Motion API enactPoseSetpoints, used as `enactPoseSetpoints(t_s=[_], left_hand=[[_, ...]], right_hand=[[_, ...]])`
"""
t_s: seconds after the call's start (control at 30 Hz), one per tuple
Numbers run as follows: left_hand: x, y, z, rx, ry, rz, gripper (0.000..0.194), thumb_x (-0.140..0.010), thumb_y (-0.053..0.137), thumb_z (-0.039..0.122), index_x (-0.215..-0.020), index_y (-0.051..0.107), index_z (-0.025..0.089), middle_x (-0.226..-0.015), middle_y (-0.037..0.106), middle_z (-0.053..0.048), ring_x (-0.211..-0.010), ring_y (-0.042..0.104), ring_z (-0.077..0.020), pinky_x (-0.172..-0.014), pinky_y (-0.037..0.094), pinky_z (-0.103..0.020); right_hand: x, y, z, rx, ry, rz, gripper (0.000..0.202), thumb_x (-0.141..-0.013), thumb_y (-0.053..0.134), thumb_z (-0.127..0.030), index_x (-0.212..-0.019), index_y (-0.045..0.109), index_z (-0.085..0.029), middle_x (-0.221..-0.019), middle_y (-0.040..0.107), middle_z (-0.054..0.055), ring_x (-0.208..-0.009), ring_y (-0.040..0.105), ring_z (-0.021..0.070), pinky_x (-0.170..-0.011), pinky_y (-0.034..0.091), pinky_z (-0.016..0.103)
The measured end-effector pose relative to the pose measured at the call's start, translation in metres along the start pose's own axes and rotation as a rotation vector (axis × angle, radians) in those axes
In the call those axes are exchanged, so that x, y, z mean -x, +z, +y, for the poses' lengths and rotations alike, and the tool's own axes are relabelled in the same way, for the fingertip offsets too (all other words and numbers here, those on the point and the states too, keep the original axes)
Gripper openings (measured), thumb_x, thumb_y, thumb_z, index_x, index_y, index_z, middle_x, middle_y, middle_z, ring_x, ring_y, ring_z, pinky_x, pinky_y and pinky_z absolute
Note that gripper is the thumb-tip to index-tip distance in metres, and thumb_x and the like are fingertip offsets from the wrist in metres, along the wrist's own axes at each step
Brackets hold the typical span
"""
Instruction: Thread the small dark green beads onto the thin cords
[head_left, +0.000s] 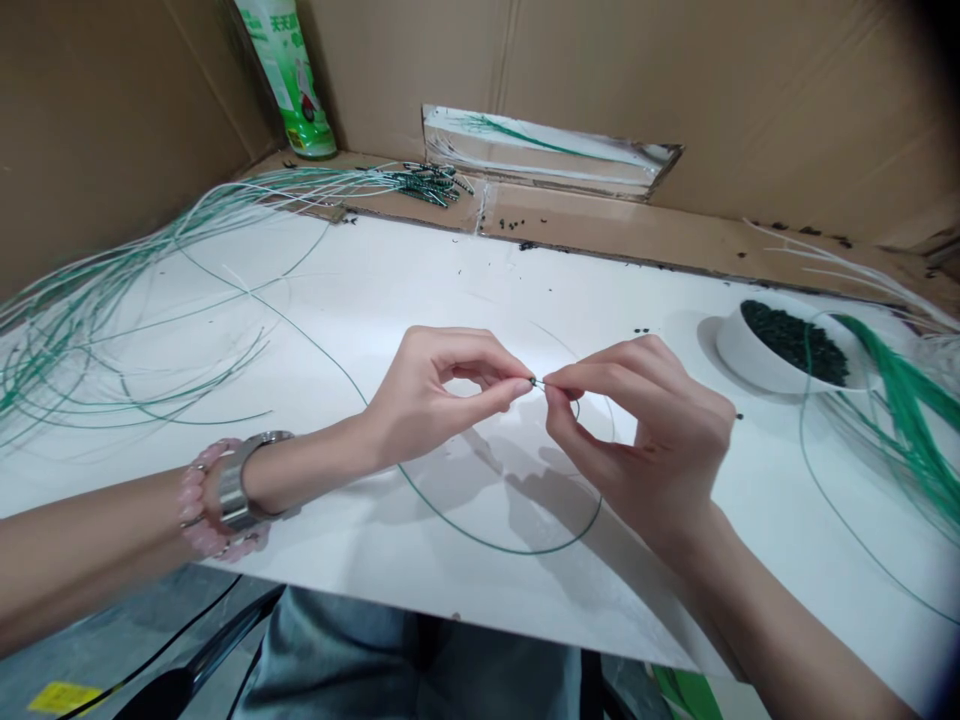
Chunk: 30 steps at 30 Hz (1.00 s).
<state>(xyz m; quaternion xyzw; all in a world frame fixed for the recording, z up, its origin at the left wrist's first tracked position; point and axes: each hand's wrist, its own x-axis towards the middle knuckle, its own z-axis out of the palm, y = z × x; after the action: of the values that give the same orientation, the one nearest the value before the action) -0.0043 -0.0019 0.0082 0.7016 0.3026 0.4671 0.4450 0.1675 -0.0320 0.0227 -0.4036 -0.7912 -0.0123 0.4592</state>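
Left hand (450, 390): pinching one small dark bead (533, 381) above table (420, 270), between near and far edges. Right hand (652, 430): pinching one thin strand (540, 383) beside bead, apparently part-worked. Beaded bundle (431, 184): one, beyond far edge, seemingly done. White bowl (730, 352): one, near far edge; dark beads (791, 342) left, uncountable. Green bundle (900, 385): one, towards right, apparently unworked.

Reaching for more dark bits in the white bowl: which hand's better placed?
Right, probably. The right hand is nearer the white bowl, which sits on that side; the left hand is farther off. Both have fingertips pinched, though.
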Motion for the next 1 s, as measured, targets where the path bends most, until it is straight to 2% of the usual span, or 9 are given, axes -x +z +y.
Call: enactPoseSetpoints(t_s=[0.23, 0.43, 0.7, 0.9, 1.0], left_hand=[[-0.0005, 0.0003, -0.0014, -0.040, 0.023, -0.006, 0.005, -0.075, 0.066, 0.011, -0.074, 0.070, 0.014, -0.070, 0.068, -0.002, -0.061, 0.060, -0.0084, -0.058, 0.053, -0.018], [0.0001, -0.0019, -0.0029, -0.107, 0.071, -0.016, 0.005, -0.076, 0.066, 0.012, -0.076, 0.070, 0.014, -0.070, 0.068, -0.002, -0.060, 0.060, -0.0083, -0.057, 0.052, -0.018], [-0.0018, -0.0032, -0.0042, -0.121, 0.082, 0.004, 0.002, -0.075, 0.068, 0.013, -0.074, 0.070, 0.013, -0.069, 0.068, -0.002, -0.060, 0.060, -0.0078, -0.057, 0.051, -0.017], [-0.0017, -0.0029, -0.0024, -0.111, 0.044, -0.027, 0.007, -0.078, 0.063, 0.013, -0.075, 0.069, 0.013, -0.067, 0.067, -0.002, -0.059, 0.060, -0.0078, -0.054, 0.049, -0.017], [-0.0024, -0.0033, -0.0015, -0.171, 0.081, -0.022, 0.009, -0.078, 0.062, 0.013, -0.071, 0.067, 0.014, -0.065, 0.065, -0.001, -0.059, 0.059, -0.0084, -0.054, 0.048, -0.018]], right_hand=[[-0.0022, -0.0013, -0.0013, 0.048, -0.047, -0.021, 0.014, -0.071, 0.063, -0.006, -0.066, 0.060, -0.019, -0.059, 0.061, 0.001, -0.057, 0.053, 0.0131, -0.055, 0.043, 0.028], [-0.0002, -0.0007, 0.0030, 0.041, -0.073, -0.038, 0.013, -0.076, 0.062, -0.006, -0.072, 0.064, -0.018, -0.064, 0.065, 0.002, -0.061, 0.054, 0.0135, -0.057, 0.043, 0.028], [0.0031, -0.0046, 0.0073, -0.239, 0.201, -0.089, 0.007, -0.075, 0.069, -0.012, -0.074, 0.066, -0.018, -0.067, 0.066, -0.001, -0.061, 0.056, 0.0100, -0.056, 0.048, 0.024], [0.0017, -0.0032, 0.0085, -0.241, 0.228, -0.101, 0.007, -0.074, 0.070, -0.013, -0.075, 0.067, -0.019, -0.068, 0.067, -0.002, -0.063, 0.057, 0.0103, -0.058, 0.050, 0.024], [0.0018, -0.0005, 0.0069, -0.208, 0.205, -0.140, 0.005, -0.076, 0.069, -0.014, -0.077, 0.068, -0.019, -0.072, 0.069, 0.000, -0.066, 0.059, 0.0118, -0.062, 0.050, 0.027]])
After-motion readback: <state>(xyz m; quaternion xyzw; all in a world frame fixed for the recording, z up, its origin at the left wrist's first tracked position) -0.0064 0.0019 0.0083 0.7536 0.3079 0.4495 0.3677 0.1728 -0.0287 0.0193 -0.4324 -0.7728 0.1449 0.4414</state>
